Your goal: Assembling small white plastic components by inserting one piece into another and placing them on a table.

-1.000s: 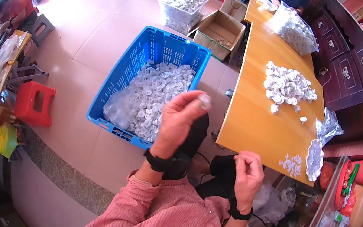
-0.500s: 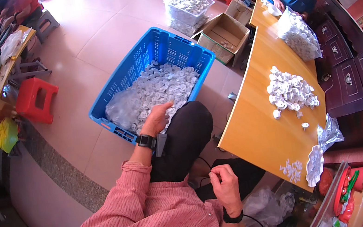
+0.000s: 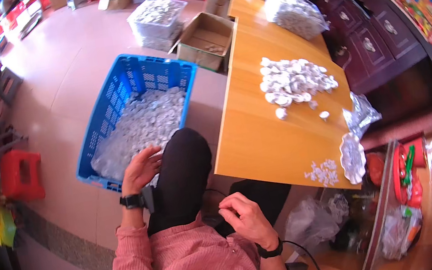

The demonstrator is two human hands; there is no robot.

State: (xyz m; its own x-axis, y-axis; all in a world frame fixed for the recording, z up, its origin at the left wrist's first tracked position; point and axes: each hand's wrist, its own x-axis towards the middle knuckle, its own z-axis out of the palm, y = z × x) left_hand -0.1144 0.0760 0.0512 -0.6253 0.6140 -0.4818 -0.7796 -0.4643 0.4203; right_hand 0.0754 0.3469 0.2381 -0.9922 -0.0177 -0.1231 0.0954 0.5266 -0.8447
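Here, left hand (image 3: 142, 170) with fingers apart, blue perforated crate (image 3: 97, 131) of small white plastic discs (image 3: 154, 113) just beyond it, right hand (image 3: 246, 218) curled, whether gripping anything unclear, wooden table (image 3: 252, 135) beyond it.

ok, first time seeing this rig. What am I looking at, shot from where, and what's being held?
No machine: a person working bare-handed. Every picture comes from one fisheye camera worn on the head, looking down, so straight edges bend. The left hand is open by a blue crate of white pieces; nothing shows in its grip. The right hand is loosely curled above the lap; I can't tell if it holds anything. The wooden table bears a white pile, scattered bits and a scalloped dish.
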